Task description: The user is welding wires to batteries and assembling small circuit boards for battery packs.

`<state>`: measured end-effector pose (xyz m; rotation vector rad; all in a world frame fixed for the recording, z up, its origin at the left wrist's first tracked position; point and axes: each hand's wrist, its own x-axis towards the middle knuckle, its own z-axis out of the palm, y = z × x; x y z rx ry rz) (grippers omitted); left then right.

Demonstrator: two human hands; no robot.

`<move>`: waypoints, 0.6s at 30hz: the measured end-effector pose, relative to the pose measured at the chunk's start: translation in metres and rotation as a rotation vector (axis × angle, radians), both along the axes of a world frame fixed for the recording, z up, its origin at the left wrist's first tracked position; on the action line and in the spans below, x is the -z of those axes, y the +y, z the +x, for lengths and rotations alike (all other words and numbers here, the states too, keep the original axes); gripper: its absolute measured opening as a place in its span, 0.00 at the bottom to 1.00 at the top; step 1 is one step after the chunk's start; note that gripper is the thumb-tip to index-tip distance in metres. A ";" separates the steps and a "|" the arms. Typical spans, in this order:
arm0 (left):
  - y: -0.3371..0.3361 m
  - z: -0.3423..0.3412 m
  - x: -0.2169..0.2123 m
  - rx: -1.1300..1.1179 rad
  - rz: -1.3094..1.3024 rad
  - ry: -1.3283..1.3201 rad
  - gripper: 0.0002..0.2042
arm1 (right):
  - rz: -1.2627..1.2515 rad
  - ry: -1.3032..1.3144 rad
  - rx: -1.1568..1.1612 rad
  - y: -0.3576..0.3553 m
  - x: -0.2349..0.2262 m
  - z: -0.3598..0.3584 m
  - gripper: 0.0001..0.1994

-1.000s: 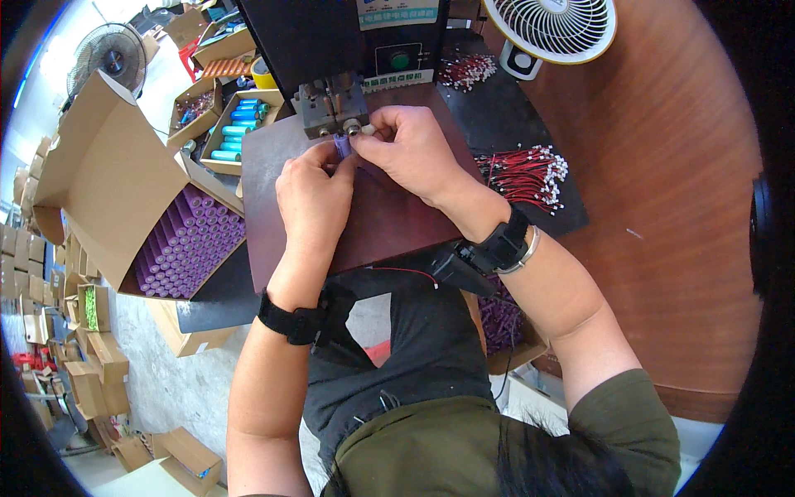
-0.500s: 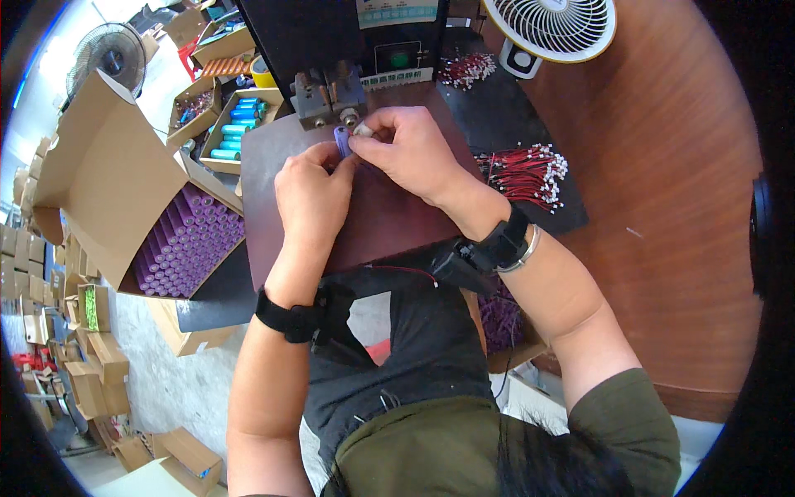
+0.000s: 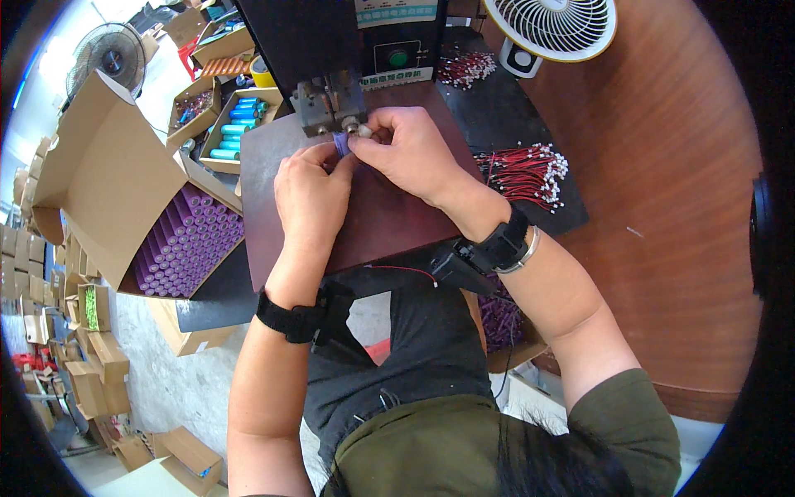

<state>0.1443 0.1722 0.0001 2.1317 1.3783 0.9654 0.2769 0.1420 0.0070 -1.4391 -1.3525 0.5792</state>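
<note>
From the head camera, a small purple cell (image 3: 341, 143) sits pinched between the fingertips of both hands just below the metal head of the welding machine (image 3: 330, 101), over the far edge of the dark work plate (image 3: 389, 217). The right hand (image 3: 411, 151) clenches it from the right and the left hand (image 3: 312, 197) from below-left, both about equally near; its long axis cannot be told, since the fingers cover most of it

Both hands nudged the purple cell (image 3: 341, 143) closer under the welder head (image 3: 331, 103)
</note>
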 end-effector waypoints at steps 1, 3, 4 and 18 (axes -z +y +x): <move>0.000 0.000 0.000 -0.001 0.000 0.001 0.12 | -0.023 -0.050 0.004 0.000 0.000 0.000 0.12; 0.001 0.000 0.001 0.015 0.029 0.028 0.11 | -0.023 -0.063 0.009 -0.001 0.001 0.000 0.12; 0.001 0.000 0.001 0.017 0.029 0.028 0.11 | -0.022 -0.077 0.015 -0.001 0.001 0.001 0.12; -0.066 -0.046 -0.036 0.222 -0.054 -0.211 0.09 | 0.651 -0.438 0.276 -0.103 -0.042 0.018 0.07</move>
